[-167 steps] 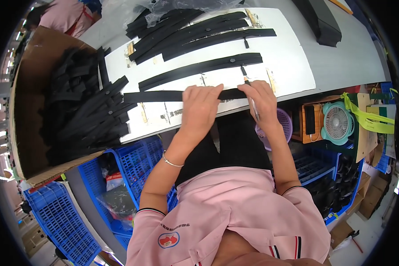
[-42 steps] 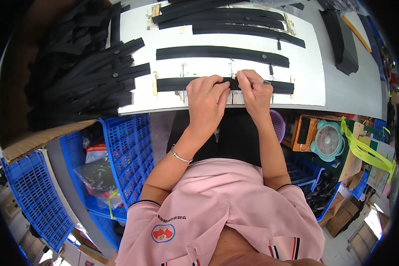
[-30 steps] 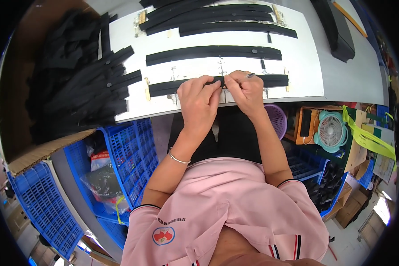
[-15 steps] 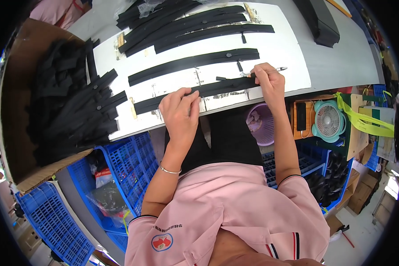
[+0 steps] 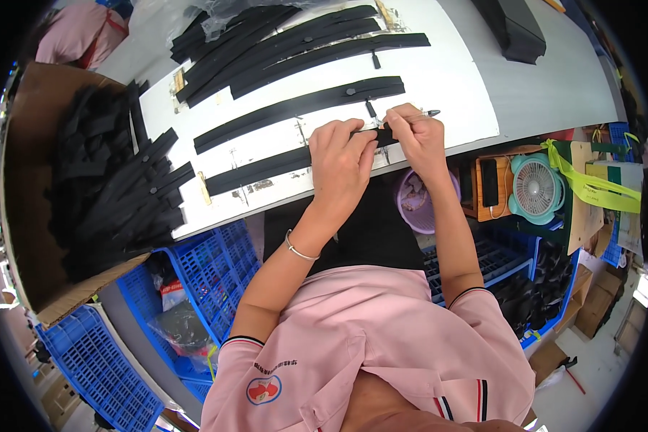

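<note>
A long black fabric strip (image 5: 266, 170) lies along the near edge of the white board (image 5: 475, 108). My left hand (image 5: 340, 162) rests at its right part, thumb and bent fingers closed down on the strip. Beside it, my right hand (image 5: 419, 140) is closed round a slim pen (image 5: 432, 113), its dark end sticking out past the fingers, and its fingertips meet the strip's right end. Just beyond lies another black strip (image 5: 302, 111) with a round dark button, and a small black tab (image 5: 371, 108) below it. The fingertips partly hide the strip's end.
More black strips (image 5: 281, 50) lie at the board's far side, near clear plastic film (image 5: 227, 18). A cardboard box (image 5: 32, 108) of black pieces stands at left. Blue crates (image 5: 216, 266), a purple basket (image 5: 428, 216) and a teal fan (image 5: 536, 189) sit below the table.
My left hand has slid right along the strip, close to my right hand. The right hand stays at the strip's right end with the pen. The whole view has shifted slightly.
</note>
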Action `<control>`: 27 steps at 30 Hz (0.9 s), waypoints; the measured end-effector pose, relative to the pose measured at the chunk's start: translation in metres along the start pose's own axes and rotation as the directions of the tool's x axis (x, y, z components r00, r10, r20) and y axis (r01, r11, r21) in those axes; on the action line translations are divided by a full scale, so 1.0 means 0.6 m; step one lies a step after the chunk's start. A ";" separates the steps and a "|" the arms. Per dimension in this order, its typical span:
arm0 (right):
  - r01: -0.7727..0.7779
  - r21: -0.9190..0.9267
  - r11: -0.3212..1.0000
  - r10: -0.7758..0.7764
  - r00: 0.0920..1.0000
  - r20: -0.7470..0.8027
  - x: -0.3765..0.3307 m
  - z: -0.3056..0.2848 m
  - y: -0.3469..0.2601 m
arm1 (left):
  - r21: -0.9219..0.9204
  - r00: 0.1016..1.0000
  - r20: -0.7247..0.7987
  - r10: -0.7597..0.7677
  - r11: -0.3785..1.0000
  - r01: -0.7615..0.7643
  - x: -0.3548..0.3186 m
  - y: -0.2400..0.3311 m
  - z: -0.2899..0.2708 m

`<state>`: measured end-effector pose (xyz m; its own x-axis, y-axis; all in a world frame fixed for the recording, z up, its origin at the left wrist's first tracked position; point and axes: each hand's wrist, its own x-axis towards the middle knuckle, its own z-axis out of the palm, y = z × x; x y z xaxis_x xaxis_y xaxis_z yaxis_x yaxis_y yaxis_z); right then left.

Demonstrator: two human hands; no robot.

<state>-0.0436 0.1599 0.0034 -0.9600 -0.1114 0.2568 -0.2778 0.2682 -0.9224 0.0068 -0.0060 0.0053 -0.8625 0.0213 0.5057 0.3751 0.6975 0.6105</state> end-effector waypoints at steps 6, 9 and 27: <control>0.024 -0.136 0.990 -0.019 0.999 0.039 -0.003 0.000 -0.005 | 0.010 1.000 0.007 -0.019 1.000 0.019 0.000 0.002 0.005; 0.019 -0.197 0.980 -0.009 0.999 0.051 -0.002 -0.001 -0.008 | 0.013 1.000 0.006 -0.020 1.000 0.020 -0.001 0.002 0.006; 0.201 -0.166 0.965 -0.182 0.975 0.127 0.004 -0.007 -0.012 | 0.021 0.999 0.023 -0.024 0.999 0.024 -0.003 -0.005 -0.001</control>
<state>-0.0439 0.1618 0.0117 -0.8815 -0.2785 0.3813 -0.4670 0.3952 -0.7910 0.0075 -0.0084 0.0027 -0.8790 0.0210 0.4763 0.3471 0.7130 0.6092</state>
